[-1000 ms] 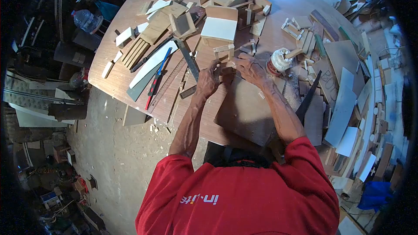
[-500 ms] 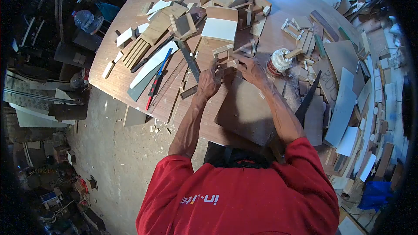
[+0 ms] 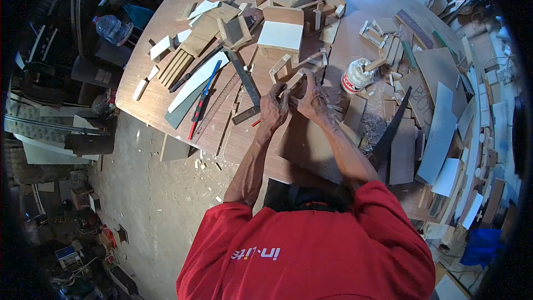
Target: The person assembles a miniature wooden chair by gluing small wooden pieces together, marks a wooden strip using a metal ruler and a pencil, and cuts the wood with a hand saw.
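Note:
Both my hands meet near the middle of the table, holding a small wooden piece (image 3: 295, 81) between them. My left hand (image 3: 274, 105) grips its left end with bent fingers. From the right, my right hand (image 3: 312, 98) pinches the same piece. Just beyond my fingers stands a small wooden frame (image 3: 281, 68). Behind that is a miniature bed-like piece (image 3: 280, 34) with a white top and brown back. To the right of my right hand stands a glue bottle (image 3: 357, 75) with a wooden stick across its top.
The wooden table (image 3: 166, 112) bears a red and blue tool (image 3: 201, 108), a metal square (image 3: 244, 78) and wood strips (image 3: 179, 68) on the left. A dark saw blade (image 3: 397, 125), boards and offcuts lie at the right. A brown board (image 3: 305, 141) is below my hands.
My hands have drawn closer together, with the small piece tilted between them. The small frame beyond them has turned. More of the glue bottle's label shows.

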`<state>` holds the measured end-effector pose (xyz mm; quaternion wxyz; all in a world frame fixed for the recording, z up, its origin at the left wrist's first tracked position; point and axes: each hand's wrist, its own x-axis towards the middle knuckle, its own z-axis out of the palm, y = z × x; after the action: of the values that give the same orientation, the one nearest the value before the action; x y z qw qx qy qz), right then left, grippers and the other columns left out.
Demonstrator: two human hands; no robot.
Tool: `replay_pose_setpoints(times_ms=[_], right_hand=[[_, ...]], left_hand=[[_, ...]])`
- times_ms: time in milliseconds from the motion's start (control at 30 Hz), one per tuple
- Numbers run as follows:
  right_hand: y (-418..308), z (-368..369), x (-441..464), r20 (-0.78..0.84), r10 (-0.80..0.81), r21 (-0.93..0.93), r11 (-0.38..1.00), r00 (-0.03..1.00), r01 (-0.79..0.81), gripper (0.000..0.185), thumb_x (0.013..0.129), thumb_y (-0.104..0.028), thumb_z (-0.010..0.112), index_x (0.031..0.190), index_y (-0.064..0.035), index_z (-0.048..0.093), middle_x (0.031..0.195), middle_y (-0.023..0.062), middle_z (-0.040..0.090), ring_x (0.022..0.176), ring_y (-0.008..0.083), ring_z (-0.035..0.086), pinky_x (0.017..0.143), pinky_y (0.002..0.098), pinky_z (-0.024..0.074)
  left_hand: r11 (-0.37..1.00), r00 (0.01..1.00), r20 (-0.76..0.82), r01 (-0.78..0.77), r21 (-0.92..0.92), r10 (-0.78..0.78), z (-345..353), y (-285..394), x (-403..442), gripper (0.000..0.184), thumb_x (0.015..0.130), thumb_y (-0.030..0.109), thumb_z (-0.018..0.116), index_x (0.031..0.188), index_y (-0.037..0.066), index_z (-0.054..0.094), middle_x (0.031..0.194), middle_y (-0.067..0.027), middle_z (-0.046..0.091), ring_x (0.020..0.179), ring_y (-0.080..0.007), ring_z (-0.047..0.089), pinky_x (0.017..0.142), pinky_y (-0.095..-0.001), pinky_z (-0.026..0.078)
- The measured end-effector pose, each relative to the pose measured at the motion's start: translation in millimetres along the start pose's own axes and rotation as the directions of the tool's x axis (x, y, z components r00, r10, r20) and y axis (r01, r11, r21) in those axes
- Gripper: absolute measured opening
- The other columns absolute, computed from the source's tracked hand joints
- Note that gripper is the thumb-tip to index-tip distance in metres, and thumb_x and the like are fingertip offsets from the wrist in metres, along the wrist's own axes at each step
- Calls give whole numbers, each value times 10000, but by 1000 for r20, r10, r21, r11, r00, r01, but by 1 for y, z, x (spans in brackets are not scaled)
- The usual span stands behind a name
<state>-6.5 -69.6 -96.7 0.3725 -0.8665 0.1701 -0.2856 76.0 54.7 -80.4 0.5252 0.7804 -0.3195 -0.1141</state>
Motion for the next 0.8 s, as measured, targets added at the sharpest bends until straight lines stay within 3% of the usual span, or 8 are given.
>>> replay_pose_setpoints(times_ms=[267,433,467,533,567,633,767,800], right_hand=[[26,19,-8,49,73,-44,997,996,-71,807,843,-288,639,1455,1,200,1410,275,356,1305,416,362,1081,461,292],[35,28,-14,29,23,50,998,999,-24,626,985,-298,337,1500,-9,129,1514,224,245,1393,346,278,1139,399,240],[35,27,-15,28,24,51,998,999,-25,626,985,-298,337,1500,-9,129,1514,224,245,1393,346,278,1139,399,240],[29,20,-15,94,68,-268,963,993,-41,766,826,-19,554,1484,-6,163,1486,238,281,1373,360,301,1144,387,237],[27,19,-16,92,68,-267,963,993,-41,766,826,-19,554,1484,-6,163,1486,238,281,1373,360,301,1144,387,237],[35,26,-19,72,6,-361,932,997,21,540,1006,-222,283,1478,21,188,1526,195,239,1405,272,276,1143,371,255],[73,47,-22,144,167,-523,849,975,-68,537,996,-191,301,1485,0,186,1502,181,300,1382,262,324,1130,377,285],[43,32,-16,102,151,-325,939,983,-110,535,984,-162,327,1482,-12,202,1478,181,338,1361,277,356,1115,382,308]], left_hand=[[990,998,16,60,126,-62,-1,8,0,237,889,208,625,1043,29,649,801,-201,677,717,-317,680,622,-379,509],[968,991,-74,-88,234,108,5,15,0,233,851,216,668,1004,41,687,778,-176,684,715,-283,685,631,-363,513],[961,990,-97,-69,266,98,7,15,1,225,838,217,670,987,50,694,771,-174,682,720,-290,682,640,-372,511],[954,989,-118,-51,296,90,8,21,4,217,825,219,673,970,59,701,764,-173,679,725,-298,679,649,-381,509],[932,994,-93,-27,361,65,7,23,5,209,816,215,668,952,60,703,768,-177,678,712,-312,673,639,-390,508],[905,997,-70,-9,424,43,4,25,8,201,807,212,664,933,61,704,772,-182,677,699,-327,666,629,-398,506],[902,995,-71,-37,431,75,9,20,9,173,800,201,651,891,61,696,769,-181,676,675,-347,660,609,-416,508],[897,993,-90,-31,440,78,11,19,8,167,806,202,649,880,59,693,767,-180,676,669,-352,659,605,-419,510]])
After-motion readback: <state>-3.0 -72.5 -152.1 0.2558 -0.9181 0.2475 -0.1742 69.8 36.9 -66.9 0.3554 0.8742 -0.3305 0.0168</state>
